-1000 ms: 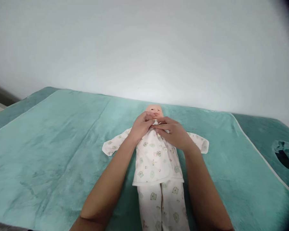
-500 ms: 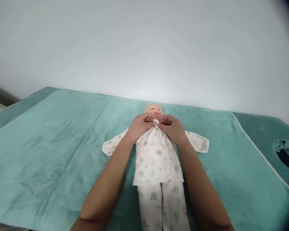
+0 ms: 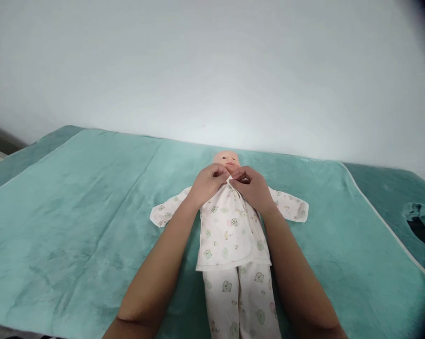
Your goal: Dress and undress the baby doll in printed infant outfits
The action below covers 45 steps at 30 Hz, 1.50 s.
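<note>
A baby doll (image 3: 227, 157) lies on its back, head toward the wall. It wears a white printed shirt (image 3: 224, 230) with long sleeves spread to both sides, and matching trousers (image 3: 222, 296). At the doll's neck my left hand (image 3: 208, 181) pinches the left side of the shirt's collar. My right hand (image 3: 253, 186) pinches the collar from the other side, its fingertips close to those of the left. The fastening between the fingertips is too small to make out. My hands partly cover the shoulders and chin area.
A light green plush cloth (image 3: 92, 212) with a pale edge lies under the doll, over a darker green cover (image 3: 385, 188). A plain white wall (image 3: 212, 70) rises behind. A dark strap-like object (image 3: 422, 230) lies at the right edge.
Both hands stay at the collar. The fingertips have shifted slightly, and more of the doll's chin shows between them. The camera view has moved a little.
</note>
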Each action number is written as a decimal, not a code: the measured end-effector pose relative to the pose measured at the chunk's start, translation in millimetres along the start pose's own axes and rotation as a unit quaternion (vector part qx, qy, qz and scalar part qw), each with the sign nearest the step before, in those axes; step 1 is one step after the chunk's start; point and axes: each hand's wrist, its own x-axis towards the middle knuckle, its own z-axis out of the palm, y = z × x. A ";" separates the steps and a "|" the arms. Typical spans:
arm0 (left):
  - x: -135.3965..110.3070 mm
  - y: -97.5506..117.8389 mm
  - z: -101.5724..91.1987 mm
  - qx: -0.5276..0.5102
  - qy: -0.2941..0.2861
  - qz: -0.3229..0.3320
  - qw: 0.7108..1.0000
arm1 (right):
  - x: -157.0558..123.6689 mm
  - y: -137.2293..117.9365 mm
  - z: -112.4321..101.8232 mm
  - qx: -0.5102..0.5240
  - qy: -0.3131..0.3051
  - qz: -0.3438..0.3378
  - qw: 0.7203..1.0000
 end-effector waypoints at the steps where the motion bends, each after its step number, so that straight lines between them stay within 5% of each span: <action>1: -0.2 -0.2 0.4 -0.030 0.000 -0.023 0.999 | -0.8 -1.2 -0.8 -0.010 -0.004 -0.001 1.000; 9: -0.6 -0.9 2.6 -0.098 -0.011 -0.066 0.993 | -2.8 -5.9 -8.3 -0.091 -0.055 0.062 0.992; 15: -9.4 17.6 -4.7 -0.033 0.007 -0.050 0.998 | -6.4 -10.0 -17.5 -0.155 0.006 0.048 0.987; 20: -20.3 29.4 -14.5 0.107 -0.088 -0.021 0.990 | -20.1 -29.8 -39.2 -0.224 -0.127 0.050 0.965; 25: -21.3 27.6 -3.7 0.172 -0.150 0.021 0.973 | -15.8 -20.3 -46.7 -0.119 -0.186 0.066 0.973; 31: -21.8 27.8 1.4 0.224 -0.138 0.054 0.963 | -4.4 -3.9 -56.4 0.043 -0.271 0.108 0.956; 45: -24.3 34.8 2.4 0.090 -0.123 -0.025 0.988 | -2.1 7.0 -50.8 0.114 -0.255 0.090 0.956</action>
